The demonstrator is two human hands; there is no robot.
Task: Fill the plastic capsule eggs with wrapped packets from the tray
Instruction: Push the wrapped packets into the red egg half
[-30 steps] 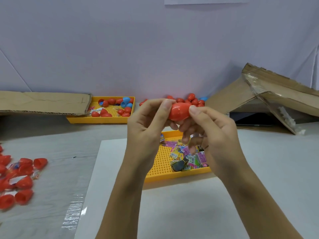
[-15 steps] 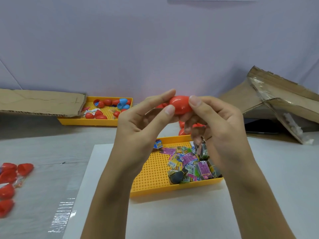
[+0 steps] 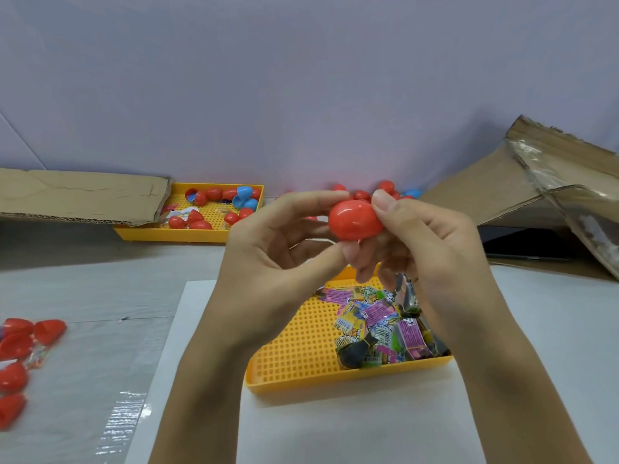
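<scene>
Single view only, worn on the person's head, facing forward and down across the table toward the far wall. Close range: both forearms enter from the bottom edge, and the left hand and right hand meet near frame centre. Wide-angle lens; straight edges left and right of the hands bow. No second view to overlap.

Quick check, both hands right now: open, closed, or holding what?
Left hand: fingertips closed on the red capsule egg.
Right hand: closed on the same egg; a dark wrapped packet appears tucked under its lower fingers.
</scene>
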